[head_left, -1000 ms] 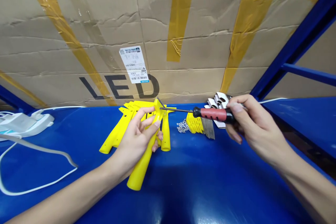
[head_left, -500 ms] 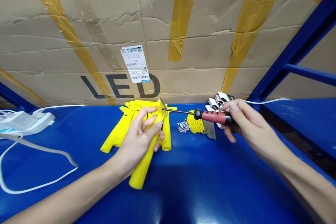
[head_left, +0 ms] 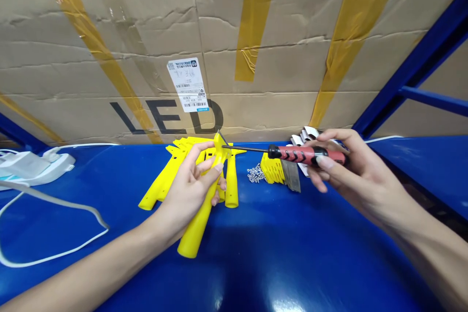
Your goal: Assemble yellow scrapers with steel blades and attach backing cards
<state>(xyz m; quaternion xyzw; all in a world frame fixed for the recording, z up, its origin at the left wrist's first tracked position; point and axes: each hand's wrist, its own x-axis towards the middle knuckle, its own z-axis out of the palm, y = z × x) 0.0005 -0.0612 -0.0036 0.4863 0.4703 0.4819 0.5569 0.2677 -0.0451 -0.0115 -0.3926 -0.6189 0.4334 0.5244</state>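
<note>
My left hand (head_left: 202, 175) is closed around a yellow plastic handle (head_left: 197, 229), a hollow tube that widens into a flat head at its upper end. A thin dark blade edge shows at that head. In my right hand (head_left: 347, 165) is a screwdriver (head_left: 298, 154) with a red and black grip, held almost level. Its shaft reaches left and its tip meets the handle's head; the screw there is too small to make out. Behind my left hand lie several more yellow handles (head_left: 161, 183), one (head_left: 231, 187) just to the right of it.
Small screws (head_left: 255, 174) lie in a pile beside stacked yellow plates (head_left: 272, 169) and grey metal blades (head_left: 291, 175). White curved pieces (head_left: 309, 134) sit behind my right hand. A power strip (head_left: 60, 168) and white cable (head_left: 98, 214) are at left. A taped carton (head_left: 278, 107) stands behind the blue surface (head_left: 256, 253).
My right hand's fingers have shifted and turned around the screwdriver grip, which has rotated. The tip stays at the handle's head. My left hand holds the handle almost as before.
</note>
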